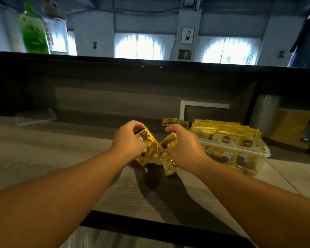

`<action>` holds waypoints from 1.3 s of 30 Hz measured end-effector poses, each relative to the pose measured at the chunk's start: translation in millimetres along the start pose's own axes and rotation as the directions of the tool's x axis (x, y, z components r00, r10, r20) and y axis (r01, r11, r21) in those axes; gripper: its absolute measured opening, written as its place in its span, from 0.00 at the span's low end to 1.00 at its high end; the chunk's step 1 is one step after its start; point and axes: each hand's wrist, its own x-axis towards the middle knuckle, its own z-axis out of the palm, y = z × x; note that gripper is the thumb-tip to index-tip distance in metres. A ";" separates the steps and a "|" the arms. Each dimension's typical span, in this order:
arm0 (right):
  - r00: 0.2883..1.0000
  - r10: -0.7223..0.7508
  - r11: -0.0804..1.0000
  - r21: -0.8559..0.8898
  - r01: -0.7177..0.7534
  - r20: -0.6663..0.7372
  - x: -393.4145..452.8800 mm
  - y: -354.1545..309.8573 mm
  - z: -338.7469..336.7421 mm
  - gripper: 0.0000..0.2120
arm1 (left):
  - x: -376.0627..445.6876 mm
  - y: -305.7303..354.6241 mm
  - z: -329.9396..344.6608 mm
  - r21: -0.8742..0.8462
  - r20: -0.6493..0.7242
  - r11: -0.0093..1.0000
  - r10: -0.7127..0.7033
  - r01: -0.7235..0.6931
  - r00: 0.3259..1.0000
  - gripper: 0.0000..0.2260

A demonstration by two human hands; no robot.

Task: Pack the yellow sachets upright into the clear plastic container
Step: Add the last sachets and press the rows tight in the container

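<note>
My left hand [128, 142] grips a bunch of yellow sachets [149, 146] just above the pale wooden counter. My right hand [184, 145] holds a second bunch of yellow sachets [168, 166], and the two bunches meet between my hands. To the right stands the clear plastic container [265, 153], filled with upright yellow sachets [227, 135] whose tops rise above its rim. A few loose sachets [170, 121] lie behind my right hand, beside the container.
A clear plastic lid [35, 116] lies at the far left of the counter. A dark wood-grain back wall [115, 97] rises behind. A cardboard box [293, 128] and a bubble-wrap roll [266, 115] stand at the right. The counter's front edge [150, 224] is dark.
</note>
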 end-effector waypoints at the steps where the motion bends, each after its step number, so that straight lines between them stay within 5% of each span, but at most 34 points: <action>1: 0.999 -0.001 0.998 0.055 0.004 -0.047 -7.3 5.6 -11.6 0.32 | -4.9 9.5 0.2 -0.095 -0.008 0.995 -0.021 0.020 1.000 0.25; 5: 0.970 0.055 0.969 0.248 0.006 -0.237 -21.7 33.2 -60.1 0.33 | -21.7 45.4 13.4 -0.394 0.033 0.916 -0.069 0.077 0.997 0.31; 17: 0.822 0.039 0.855 0.445 0.266 -0.568 -10.8 114.9 -140.0 0.21 | -11.2 137.7 97.2 -0.741 0.020 0.671 0.015 0.004 1.000 0.21; 23: 0.810 0.156 0.780 0.574 0.250 -0.565 -14.5 137.9 -150.8 0.22 | -29.3 133.9 120.9 -0.855 0.135 0.491 -0.097 0.165 0.986 0.18; 29: 0.859 0.200 0.751 0.637 0.175 -0.472 -13.9 138.2 -146.6 0.21 | -43.3 125.9 122.6 -0.845 0.180 0.499 -0.074 0.193 0.981 0.20; 34: 0.932 0.221 0.616 0.782 0.096 -0.288 -15.3 133.9 -146.7 0.17 | -45.8 126.5 124.5 -0.802 0.287 0.515 -0.112 0.303 0.951 0.08; 36: 0.954 0.220 0.530 0.846 0.057 -0.202 -15.9 131.6 -147.0 0.15 | -49.0 130.7 123.9 -0.801 0.381 0.491 -0.024 0.343 0.924 0.06; 39: 0.968 0.204 0.421 0.906 0.051 -0.149 -16.7 130.5 -149.9 0.14 | -55.4 131.6 123.2 -0.820 0.460 0.462 0.180 0.339 0.870 0.20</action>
